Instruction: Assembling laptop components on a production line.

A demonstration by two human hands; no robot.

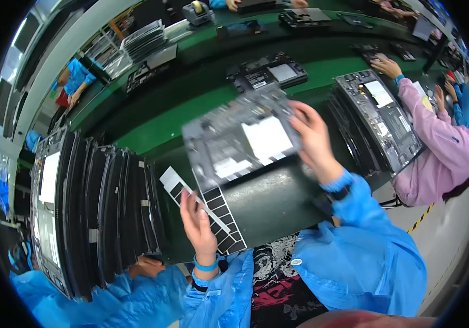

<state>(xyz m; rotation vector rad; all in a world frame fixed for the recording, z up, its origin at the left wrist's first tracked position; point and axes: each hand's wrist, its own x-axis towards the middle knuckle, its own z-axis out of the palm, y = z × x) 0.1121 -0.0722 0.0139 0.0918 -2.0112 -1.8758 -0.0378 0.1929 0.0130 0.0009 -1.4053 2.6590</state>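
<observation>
My right hand (315,141) grips the right edge of a grey laptop base (229,136), fingers behind and thumb in front. The base is tilted and blurred, held above the dark work surface, with its inner parts and white patches facing me. My left hand (200,229) is below its lower left corner, fingers stretched up and apart. Beside that hand lie sheets of black rectangular stickers (224,216) with white borders. A white strip passes by its fingers; whether they touch it I cannot tell.
A long row of upright laptop bases (100,202) stands at the left, another stack (379,117) at the right. Beyond, on the green conveyor (152,123), sits another laptop base (267,72). A co-worker in a pink sleeve (437,142) works at the right; blue-sleeved people are farther off.
</observation>
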